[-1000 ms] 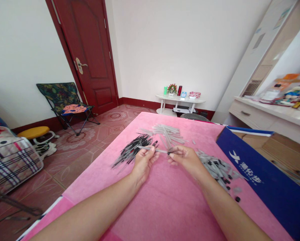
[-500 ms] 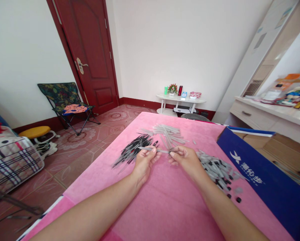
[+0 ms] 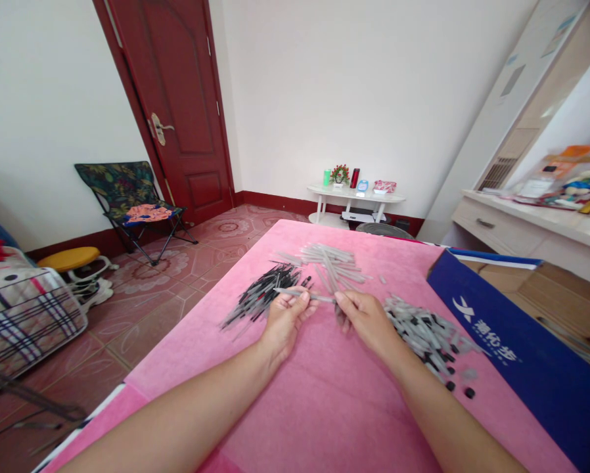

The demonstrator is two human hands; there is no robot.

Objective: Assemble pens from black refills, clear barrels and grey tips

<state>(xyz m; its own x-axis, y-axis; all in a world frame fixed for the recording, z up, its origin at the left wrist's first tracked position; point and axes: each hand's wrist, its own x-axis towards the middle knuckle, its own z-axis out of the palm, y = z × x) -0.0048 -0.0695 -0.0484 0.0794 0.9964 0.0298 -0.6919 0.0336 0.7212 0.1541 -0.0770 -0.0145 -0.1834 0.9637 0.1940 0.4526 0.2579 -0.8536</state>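
Observation:
Over the middle of the pink cloth, my left hand [image 3: 286,316] pinches a slim grey pen [image 3: 319,297] that lies level, its pointed end toward the left. The fingers of my right hand [image 3: 361,312] are closed at the pen's other end; their lower part is blurred. Just beyond my left hand is a heap of dark pen refills [image 3: 260,293]. Farther off lies a pile of pale, clear pen barrels [image 3: 332,259]. Beside my right forearm, clear pen caps with black parts [image 3: 426,332] are spread in a heap.
A blue cardboard box [image 3: 516,355] with white lettering stands along the right edge of the pink-covered table [image 3: 295,407]. Two small black pieces [image 3: 469,393] lie near it. Behind are a low white table [image 3: 368,193] and, at left, a folding chair [image 3: 127,194].
The fingers of my right hand have shifted slightly at the pen's end, turning a little. My left hand and the pen stay almost in place.

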